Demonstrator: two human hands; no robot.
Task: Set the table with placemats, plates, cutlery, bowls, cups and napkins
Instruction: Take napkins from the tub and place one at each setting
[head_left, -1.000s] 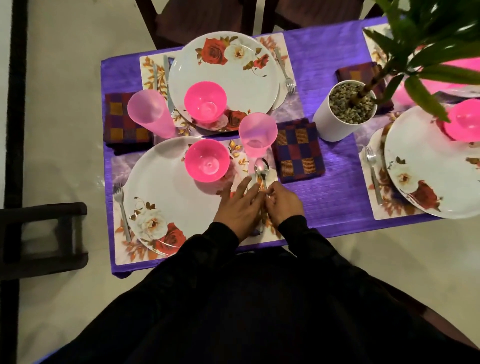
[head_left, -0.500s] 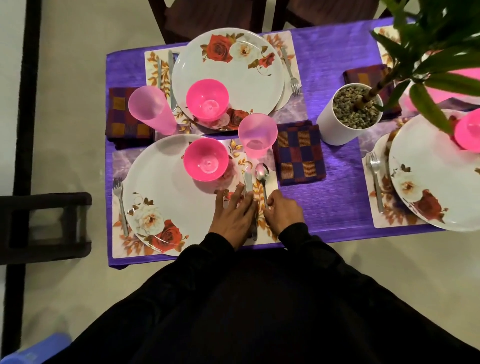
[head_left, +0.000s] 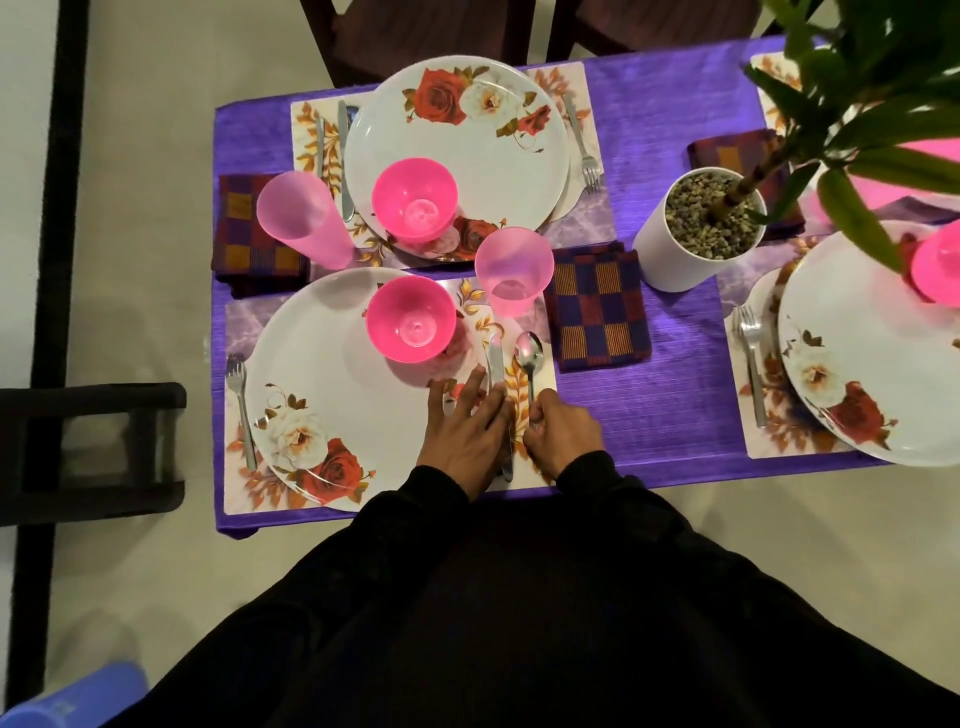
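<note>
Head view: left hand (head_left: 464, 435) covers knife (head_left: 496, 359) handle

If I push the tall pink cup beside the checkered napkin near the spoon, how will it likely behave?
The pink cup looks like thin translucent plastic and empty, so probably light. It is tall on a narrower base, so a high push may tip it. It stands on the placemat, where it might slide.

The left hand (head_left: 464, 433) lies flat with fingers spread on the knife (head_left: 496, 364), beside the near plate (head_left: 337, 384). The right hand (head_left: 563, 434) is curled around the spoon (head_left: 528, 358) handle. A pink bowl (head_left: 411, 318) sits on the plate, on the purple counter (head_left: 675, 364).
</note>
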